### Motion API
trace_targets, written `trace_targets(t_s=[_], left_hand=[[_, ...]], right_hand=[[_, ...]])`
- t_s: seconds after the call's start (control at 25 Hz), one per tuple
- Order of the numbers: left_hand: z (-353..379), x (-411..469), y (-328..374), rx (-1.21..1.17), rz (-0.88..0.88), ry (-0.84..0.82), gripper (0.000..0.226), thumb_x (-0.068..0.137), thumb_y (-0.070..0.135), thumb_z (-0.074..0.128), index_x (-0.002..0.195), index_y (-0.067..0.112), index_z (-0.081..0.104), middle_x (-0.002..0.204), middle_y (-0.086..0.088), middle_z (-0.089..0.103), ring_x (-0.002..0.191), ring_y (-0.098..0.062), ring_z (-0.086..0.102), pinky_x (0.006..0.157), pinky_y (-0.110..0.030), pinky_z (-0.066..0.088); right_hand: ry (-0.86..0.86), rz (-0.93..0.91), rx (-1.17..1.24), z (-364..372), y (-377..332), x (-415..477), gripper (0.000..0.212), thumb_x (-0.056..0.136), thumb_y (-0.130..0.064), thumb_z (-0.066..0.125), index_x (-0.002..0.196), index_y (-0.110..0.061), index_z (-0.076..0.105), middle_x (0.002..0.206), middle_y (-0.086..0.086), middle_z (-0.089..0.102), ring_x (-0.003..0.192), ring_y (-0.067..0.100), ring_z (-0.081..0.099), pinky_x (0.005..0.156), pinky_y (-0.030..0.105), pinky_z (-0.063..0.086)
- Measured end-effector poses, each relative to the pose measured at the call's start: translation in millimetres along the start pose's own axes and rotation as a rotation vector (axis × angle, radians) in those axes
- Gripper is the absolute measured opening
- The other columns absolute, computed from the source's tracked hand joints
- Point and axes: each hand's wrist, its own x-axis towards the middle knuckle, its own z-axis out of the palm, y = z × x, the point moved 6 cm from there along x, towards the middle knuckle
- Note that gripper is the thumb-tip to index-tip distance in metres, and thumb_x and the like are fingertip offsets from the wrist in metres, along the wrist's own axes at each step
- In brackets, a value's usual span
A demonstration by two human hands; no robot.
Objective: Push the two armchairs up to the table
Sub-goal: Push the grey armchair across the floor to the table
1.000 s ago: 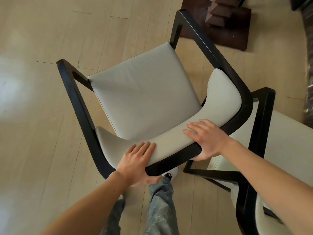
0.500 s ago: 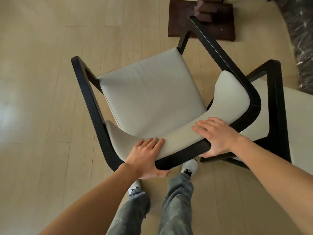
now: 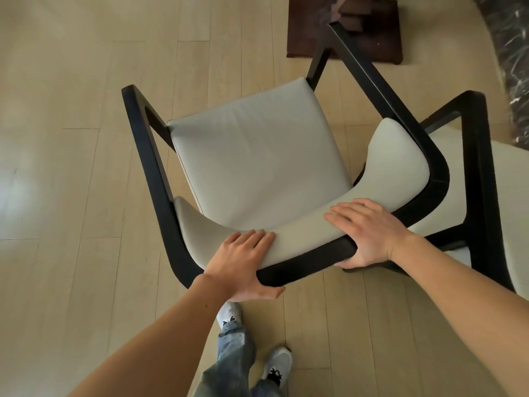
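A black-framed armchair (image 3: 257,159) with a pale grey seat and padded backrest fills the middle of the view, seen from behind and above. My left hand (image 3: 243,262) grips the top of its backrest at the left, fingers on the padding and thumb under the black frame. My right hand (image 3: 366,230) grips the same backrest further right in the same way. A second armchair (image 3: 475,173) of the same kind stands at the right, its armrest close beside the first chair. A dark marble table edge (image 3: 512,53) shows at the top right.
The table's dark brown base plate (image 3: 309,32) lies on the floor at the top, just beyond the chair's right armrest tip. Light wooden floorboards (image 3: 71,167) spread out to the left. My legs and grey shoes (image 3: 276,365) are below the chair.
The chair has slid forward and turned a little toward the table base. I have stepped along behind it, with both hands keeping their hold on the backrest.
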Motion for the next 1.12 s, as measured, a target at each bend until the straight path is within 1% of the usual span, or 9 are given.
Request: trace_targets(t_s=[0.12, 0.28, 0.36, 0.48, 0.68, 0.8, 0.92, 1.12], left_hand=[[-2.7, 0.5, 0.5, 0.016, 0.005, 0.025, 0.11, 0.065, 0.089, 0.047, 0.149, 0.019, 0.034, 0.146, -0.002, 0.05, 0.133, -0.024, 0.045, 0.114, -0.038, 0.027], [-3.7, 0.0, 1.3, 0.026, -0.007, 0.038, 0.109, 0.065, 0.087, 0.05, 0.149, 0.019, 0.036, 0.144, 0.0, 0.051, 0.131, -0.022, 0.048, 0.112, -0.036, 0.03], [-4.4, -0.1, 1.2, 0.012, -0.007, 0.031, 0.109, 0.064, 0.087, 0.051, 0.149, 0.02, 0.036, 0.144, 0.002, 0.051, 0.131, -0.021, 0.047, 0.112, -0.036, 0.029], [-4.0, -0.6, -0.3, -0.017, -0.008, 0.014, 0.108, 0.063, 0.087, 0.051, 0.149, 0.023, 0.034, 0.144, 0.005, 0.049, 0.131, -0.019, 0.045, 0.112, -0.034, 0.028], [-2.3, -0.4, -1.9, -0.03, 0.003, -0.012, 0.108, 0.064, 0.088, 0.049, 0.15, 0.025, 0.029, 0.145, 0.007, 0.047, 0.131, -0.018, 0.043, 0.113, -0.033, 0.024], [-3.2, -1.5, -2.7, -0.051, 0.024, -0.002, 0.106, 0.064, 0.087, 0.051, 0.148, 0.025, 0.033, 0.142, 0.007, 0.05, 0.129, -0.018, 0.046, 0.111, -0.032, 0.026], [-4.9, -1.5, -3.3, -0.081, 0.052, 0.014, 0.101, 0.064, 0.083, 0.055, 0.144, 0.024, 0.038, 0.134, 0.008, 0.055, 0.124, -0.018, 0.049, 0.108, -0.032, 0.03], [-1.2, -11.0, -13.8, -0.078, 0.109, -0.025, 0.102, 0.065, 0.083, 0.053, 0.147, 0.024, 0.037, 0.137, 0.008, 0.055, 0.127, -0.017, 0.047, 0.111, -0.032, 0.026]], right_hand=[[0.022, -0.001, -0.001, -1.4, 0.8, 1.6, 0.102, 0.068, -0.089, 0.044, 0.136, -0.012, 0.055, 0.137, 0.011, 0.061, 0.127, 0.031, 0.058, 0.111, 0.05, 0.041], [0.082, -0.011, -0.012, -2.5, 1.1, 0.6, 0.099, 0.067, -0.089, 0.045, 0.132, -0.015, 0.056, 0.132, 0.008, 0.065, 0.12, 0.03, 0.061, 0.107, 0.048, 0.043], [0.095, -0.01, -0.008, -4.0, 1.0, 1.1, 0.098, 0.067, -0.089, 0.046, 0.131, -0.016, 0.057, 0.131, 0.007, 0.065, 0.119, 0.029, 0.062, 0.107, 0.047, 0.043], [0.087, 0.014, 0.021, -3.3, 0.2, 0.5, 0.1, 0.067, -0.091, 0.044, 0.133, -0.018, 0.055, 0.134, 0.005, 0.063, 0.123, 0.027, 0.059, 0.109, 0.045, 0.04], [0.109, 0.033, 0.029, -4.4, -0.4, -0.8, 0.1, 0.066, -0.091, 0.045, 0.133, -0.018, 0.056, 0.132, 0.006, 0.065, 0.12, 0.027, 0.062, 0.106, 0.046, 0.043], [0.101, 0.046, 0.019, -3.2, -3.2, -1.5, 0.101, 0.066, -0.091, 0.045, 0.133, -0.018, 0.056, 0.133, 0.006, 0.065, 0.12, 0.027, 0.062, 0.106, 0.046, 0.044], [0.104, 0.094, 0.01, -2.5, -5.5, -2.1, 0.102, 0.066, -0.092, 0.044, 0.134, -0.017, 0.056, 0.134, 0.006, 0.064, 0.121, 0.027, 0.062, 0.106, 0.046, 0.044], [0.126, 0.143, 0.004, 0.4, -29.0, -7.7, 0.102, 0.065, -0.093, 0.045, 0.13, -0.015, 0.06, 0.128, 0.006, 0.068, 0.115, 0.027, 0.066, 0.102, 0.046, 0.048]])
